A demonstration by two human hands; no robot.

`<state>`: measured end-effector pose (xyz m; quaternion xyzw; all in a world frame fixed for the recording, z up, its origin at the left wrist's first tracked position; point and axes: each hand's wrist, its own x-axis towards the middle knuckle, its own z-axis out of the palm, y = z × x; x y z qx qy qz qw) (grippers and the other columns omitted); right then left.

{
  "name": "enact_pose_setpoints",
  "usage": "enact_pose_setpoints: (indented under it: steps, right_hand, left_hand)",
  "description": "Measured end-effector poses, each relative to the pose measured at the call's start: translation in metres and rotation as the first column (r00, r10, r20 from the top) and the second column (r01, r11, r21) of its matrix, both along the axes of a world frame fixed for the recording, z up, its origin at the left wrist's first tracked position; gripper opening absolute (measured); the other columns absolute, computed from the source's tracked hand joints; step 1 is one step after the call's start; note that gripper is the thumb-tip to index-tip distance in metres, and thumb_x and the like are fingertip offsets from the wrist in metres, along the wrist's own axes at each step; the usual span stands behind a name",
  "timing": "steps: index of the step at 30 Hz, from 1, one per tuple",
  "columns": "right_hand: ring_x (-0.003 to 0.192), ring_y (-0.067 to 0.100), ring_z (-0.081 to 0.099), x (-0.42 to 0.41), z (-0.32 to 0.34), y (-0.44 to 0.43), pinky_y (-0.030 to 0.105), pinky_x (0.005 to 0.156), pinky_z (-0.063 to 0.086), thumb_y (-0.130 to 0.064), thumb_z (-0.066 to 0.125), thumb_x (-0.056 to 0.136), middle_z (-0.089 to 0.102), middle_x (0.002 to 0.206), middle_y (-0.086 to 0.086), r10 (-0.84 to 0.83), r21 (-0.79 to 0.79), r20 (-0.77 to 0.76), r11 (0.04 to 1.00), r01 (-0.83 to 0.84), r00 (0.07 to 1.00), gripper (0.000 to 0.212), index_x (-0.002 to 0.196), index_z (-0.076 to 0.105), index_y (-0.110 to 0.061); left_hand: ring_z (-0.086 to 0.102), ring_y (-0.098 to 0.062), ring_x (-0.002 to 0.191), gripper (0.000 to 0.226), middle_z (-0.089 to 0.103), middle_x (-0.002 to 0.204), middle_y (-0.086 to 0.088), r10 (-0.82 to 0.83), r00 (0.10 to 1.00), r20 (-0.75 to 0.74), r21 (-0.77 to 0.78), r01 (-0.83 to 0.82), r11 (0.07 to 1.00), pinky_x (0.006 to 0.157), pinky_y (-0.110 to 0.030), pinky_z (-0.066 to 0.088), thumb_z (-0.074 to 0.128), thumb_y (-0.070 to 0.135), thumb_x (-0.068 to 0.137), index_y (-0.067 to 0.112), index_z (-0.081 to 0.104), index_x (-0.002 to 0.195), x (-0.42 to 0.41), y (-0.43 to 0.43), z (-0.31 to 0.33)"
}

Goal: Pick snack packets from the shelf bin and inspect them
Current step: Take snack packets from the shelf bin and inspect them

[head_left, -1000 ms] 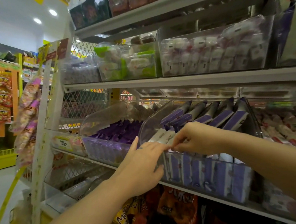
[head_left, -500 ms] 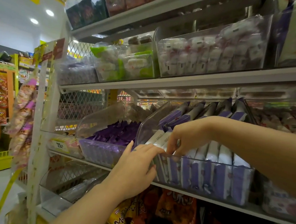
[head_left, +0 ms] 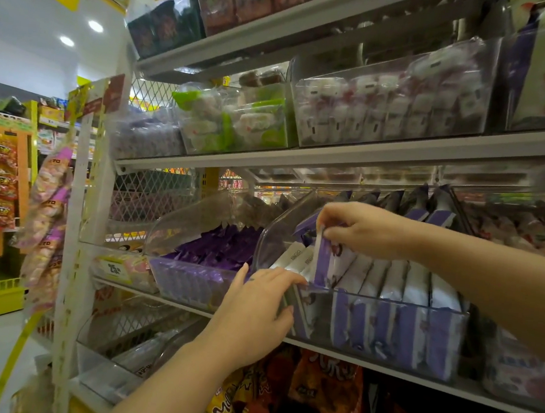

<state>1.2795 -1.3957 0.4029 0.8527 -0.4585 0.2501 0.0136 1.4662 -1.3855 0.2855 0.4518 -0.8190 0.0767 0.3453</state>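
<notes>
beneath right grip (head_left: 367,230), purple packet (head_left: 322,266)

Hands: 2, the left hand (head_left: 254,311) and the right hand (head_left: 362,228).
Pinched packet: 1 purple-and-white packet (head_left: 322,261) in the right hand's fingertips.
Standing packets (head_left: 417,283): at least 5, below the right wrist.
Clear bins: 2, a near bin (head_left: 388,304) under the right hand and a far bin (head_left: 191,275) just left of the left hand.
Ceiling lights (head_left: 95,26): 2, high up-left of both hands.
</notes>
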Motion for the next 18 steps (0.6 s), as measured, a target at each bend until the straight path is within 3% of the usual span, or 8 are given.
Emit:
enact_pose_setpoints:
  steps: [2,5,7,9,11,13,16,18]
  right_hand:
    - [0.061,0.011,0.052,-0.001,0.004,0.001,0.015,0.048,0.041,-0.011,0.046,0.098,0.056,0.074,-0.003,0.008,-0.02,0.18,1.0,-0.004,0.984,0.013,0.094,0.056,-0.018]
    - [0.057,0.015,0.057,-0.001,0.01,0.007,0.029,0.05,0.05,-0.013,0.04,0.101,0.06,0.08,0.006,0.01,-0.056,0.331,0.998,0.009,0.943,0.015,0.094,0.052,-0.018]
    - [0.054,0.012,0.061,0.0,0.012,0.011,0.025,0.047,0.05,-0.015,0.039,0.102,0.061,0.084,0.007,0.035,-0.125,0.408,0.992,0.018,0.912,0.015,0.094,0.051,-0.018]
    - [0.051,0.007,0.06,0.001,0.011,0.017,0.017,0.041,0.045,-0.016,0.04,0.101,0.06,0.081,0.004,0.068,-0.248,0.477,0.967,0.059,0.876,0.014,0.093,0.051,-0.02]
    - [0.049,0.003,0.058,0.003,0.008,0.026,0.015,0.04,0.043,-0.016,0.04,0.101,0.06,0.076,0.002,0.128,-0.378,0.524,0.921,0.096,0.842,0.014,0.092,0.05,-0.02]
    - [0.055,0.006,0.059,0.009,0.002,0.035,0.021,0.045,0.049,-0.017,0.04,0.1,0.06,0.075,0.001,0.194,-0.469,0.541,0.877,0.102,0.819,0.011,0.094,0.049,-0.019]
    - [0.062,0.014,0.064,0.025,-0.016,0.046,0.043,0.059,0.057,-0.018,0.039,0.098,0.062,0.077,0.004,0.294,-0.508,0.569,0.86,0.047,0.768,0.01,0.096,0.049,-0.017]
    - [0.07,0.02,0.064,0.04,-0.033,0.052,0.051,0.067,0.055,-0.017,0.038,0.097,0.063,0.085,0.01,0.354,-0.508,0.576,0.861,-0.016,0.737,0.011,0.097,0.049,-0.016]
  left_hand:
    - [0.039,0.001,0.127,0.041,0.045,0.127,0.027,-0.008,1.0,0.006,0.012,0.007,1.0,0.117,-0.033,-0.009,0.051,0.026,0.094,0.042,0.043,0.13,0.001,0.001,0.0]
    - [0.041,-0.002,0.128,0.04,0.045,0.131,0.025,-0.01,1.0,0.008,0.052,0.01,0.999,0.119,-0.036,-0.007,0.051,0.027,0.095,0.042,0.044,0.131,0.0,0.003,0.005]
    - [0.043,-0.005,0.127,0.041,0.046,0.137,0.023,-0.009,1.0,0.011,0.079,0.008,0.997,0.121,-0.038,-0.001,0.052,0.028,0.095,0.042,0.044,0.133,0.0,0.006,0.009]
    - [0.052,-0.008,0.116,0.043,0.05,0.136,0.022,-0.029,0.999,-0.031,0.102,0.032,0.994,0.119,-0.036,0.02,0.052,0.029,0.096,0.042,0.045,0.135,0.002,0.009,0.011]
    - [0.057,-0.002,0.101,0.038,0.057,0.128,0.021,-0.055,0.986,-0.159,0.135,0.077,0.988,0.092,-0.011,0.042,0.052,0.03,0.097,0.041,0.049,0.133,0.007,0.013,0.012]
    - [0.058,0.003,0.096,0.03,0.062,0.113,0.023,-0.062,0.947,-0.316,0.142,0.112,0.984,0.072,0.001,0.04,0.05,0.029,0.099,0.038,0.056,0.127,0.014,0.017,0.014]
    - [0.06,0.003,0.103,0.021,0.066,0.102,0.023,-0.099,0.822,-0.561,0.113,0.194,0.974,0.084,-0.008,0.043,0.043,0.03,0.103,0.037,0.062,0.107,0.021,0.024,0.023]
    - [0.067,-0.005,0.092,0.033,0.072,0.092,0.014,-0.094,0.646,-0.757,0.163,0.326,0.931,0.086,-0.026,0.049,0.032,0.038,0.104,0.029,0.064,0.107,0.026,0.031,0.03]
